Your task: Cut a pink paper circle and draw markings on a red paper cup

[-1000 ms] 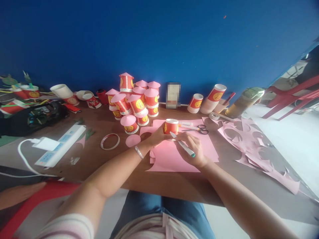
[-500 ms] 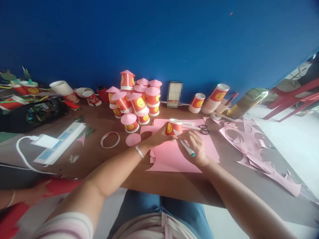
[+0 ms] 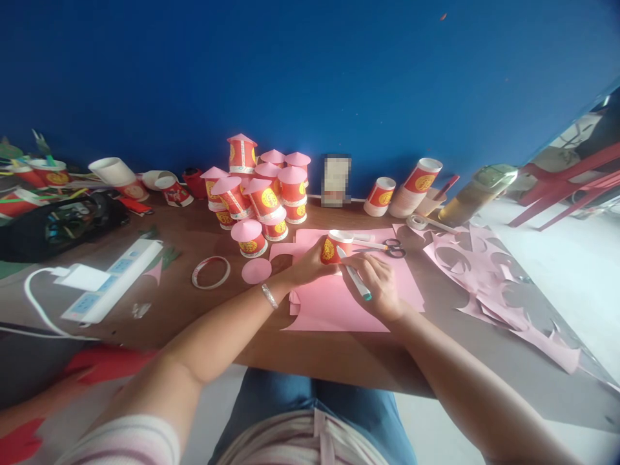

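My left hand [image 3: 305,265] is wrapped round a red paper cup [image 3: 335,247] that stands upside down on a stack of pink paper sheets [image 3: 334,303]. A white pen with a teal cap [image 3: 354,279] is gripped in my right hand [image 3: 378,284], its tip touching the paper at the cup's base. Both hands rest on the pink paper near the middle of the wooden table [image 3: 203,310].
A pile of red cups with pink cone lids [image 3: 259,194] stands behind. Scissors [image 3: 387,245], a pink disc [image 3: 256,270], a tape ring [image 3: 211,272], a power strip [image 3: 113,279], pink paper offcuts [image 3: 489,284] and more cups [image 3: 411,190] lie around. Another person's hand with red paper [image 3: 92,365] is at lower left.
My pen has slid slightly round the cup's base. The other person's hand and red paper at lower left have shifted.
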The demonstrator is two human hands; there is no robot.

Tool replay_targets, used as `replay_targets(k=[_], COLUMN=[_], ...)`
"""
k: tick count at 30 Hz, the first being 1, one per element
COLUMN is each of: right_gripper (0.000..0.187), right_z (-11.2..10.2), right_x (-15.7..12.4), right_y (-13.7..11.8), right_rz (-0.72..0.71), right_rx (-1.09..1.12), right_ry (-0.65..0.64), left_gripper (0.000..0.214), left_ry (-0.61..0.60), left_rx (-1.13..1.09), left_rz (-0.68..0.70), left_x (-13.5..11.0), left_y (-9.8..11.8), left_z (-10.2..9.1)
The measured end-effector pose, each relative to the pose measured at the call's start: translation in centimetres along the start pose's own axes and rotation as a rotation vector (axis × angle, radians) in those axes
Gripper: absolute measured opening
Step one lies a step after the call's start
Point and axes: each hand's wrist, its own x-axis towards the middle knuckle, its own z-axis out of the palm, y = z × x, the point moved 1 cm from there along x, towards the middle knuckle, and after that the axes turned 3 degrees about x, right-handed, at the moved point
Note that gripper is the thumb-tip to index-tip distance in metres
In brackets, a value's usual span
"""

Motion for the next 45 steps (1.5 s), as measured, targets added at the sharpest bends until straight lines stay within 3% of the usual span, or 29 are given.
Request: replay_targets(k=[14, 21, 31, 45], right_gripper=[0.028, 0.024, 0.021, 0.018], right_z=[0.4, 0.7, 0.6, 0.3], right_x=[-0.1, -0.1, 0.2, 0.8], right_y=[-0.4, -0.6, -0.8, -0.5], right_rz=[0.03, 0.031, 0.017, -0.004], right_rx=[0.006, -0.003, 0.007, -0.041], right_ry=[-0.031, -0.011, -0.005, 0.071], left_gripper=[0.077, 0.078, 0.063, 0.043], left_ry=[0.009, 0.055, 0.051, 0.026], left_rx=[-0.054, -0.068, -0.158, -0.204], left_rz=[-0.02, -0.104, -0.073, -0.078], left_x=[0.1, -0.1, 0.0, 0.1], left_y=[-0.6, 0.1, -0.1, 1.2], left_z=[-0.2, -0.1, -0.2, -0.2])
